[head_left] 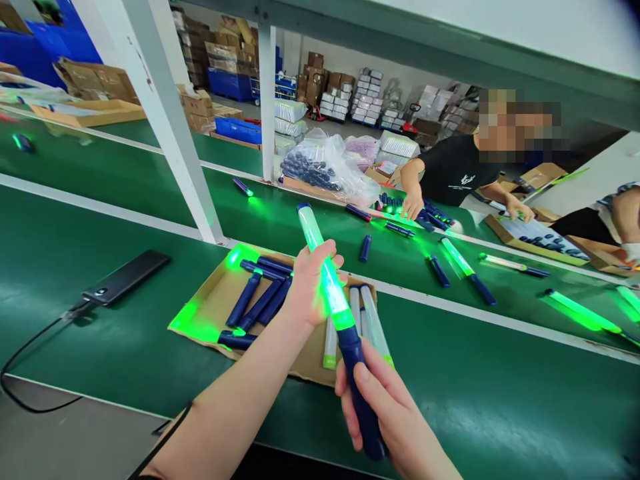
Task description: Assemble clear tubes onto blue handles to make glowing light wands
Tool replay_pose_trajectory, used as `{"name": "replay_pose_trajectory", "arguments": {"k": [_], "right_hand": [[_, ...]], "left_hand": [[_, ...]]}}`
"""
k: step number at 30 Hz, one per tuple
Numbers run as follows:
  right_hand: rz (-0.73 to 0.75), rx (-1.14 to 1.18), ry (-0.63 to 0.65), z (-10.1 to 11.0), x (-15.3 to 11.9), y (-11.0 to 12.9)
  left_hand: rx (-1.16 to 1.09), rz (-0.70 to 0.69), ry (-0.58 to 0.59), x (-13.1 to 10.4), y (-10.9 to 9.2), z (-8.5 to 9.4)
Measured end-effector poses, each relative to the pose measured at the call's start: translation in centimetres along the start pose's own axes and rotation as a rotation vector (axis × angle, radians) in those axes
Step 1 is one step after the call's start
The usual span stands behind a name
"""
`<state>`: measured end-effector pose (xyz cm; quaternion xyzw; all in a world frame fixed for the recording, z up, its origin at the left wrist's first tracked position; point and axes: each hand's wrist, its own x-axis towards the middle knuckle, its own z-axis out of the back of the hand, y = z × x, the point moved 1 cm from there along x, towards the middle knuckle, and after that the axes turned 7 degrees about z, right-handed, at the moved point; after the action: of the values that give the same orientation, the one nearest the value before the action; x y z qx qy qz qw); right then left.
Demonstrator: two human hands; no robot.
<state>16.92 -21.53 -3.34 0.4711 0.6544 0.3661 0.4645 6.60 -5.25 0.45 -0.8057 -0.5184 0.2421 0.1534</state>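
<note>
A light stick [327, 280] with a glowing green tube and dark blue handle slants across the middle of the view. My left hand [313, 283] is closed round its lit tube. Lower down, my right hand [377, 393] wraps the blue handle. Beneath them, a shallow cardboard tray [213, 293] rests on the green bench. Several dark blue handles [245, 299] lie in its left part, some glowing green at the end. Whitish tubes [375, 323] with green ends lie in its right part, partly hidden by my hands and the stick.
A black phone [127, 277] with a cable lies at the left. Behind the tray, a green conveyor belt [320, 230] carries lit sticks and handles. A white post [167, 127] rises beyond the bench. Across the belt, a person in black [450, 170] reaches among sticks, with another person's arm at far right.
</note>
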Motion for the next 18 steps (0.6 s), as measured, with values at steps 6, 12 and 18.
{"name": "replay_pose_trajectory", "arguments": {"k": [6, 12, 18], "right_hand": [[-0.049, -0.143, -0.047, -0.2, -0.3, 0.2], [-0.091, -0.363, -0.093, 1.1, -0.5, -0.6], [-0.050, -0.301, -0.026, 0.8, 1.2, -1.0]], "left_hand": [[0.058, -0.072, -0.099, 0.2, 0.7, 0.1], [0.240, -0.116, -0.221, -0.7, 2.2, -0.3], [0.213, -0.080, -0.225, 0.5, 1.9, 0.1]]}}
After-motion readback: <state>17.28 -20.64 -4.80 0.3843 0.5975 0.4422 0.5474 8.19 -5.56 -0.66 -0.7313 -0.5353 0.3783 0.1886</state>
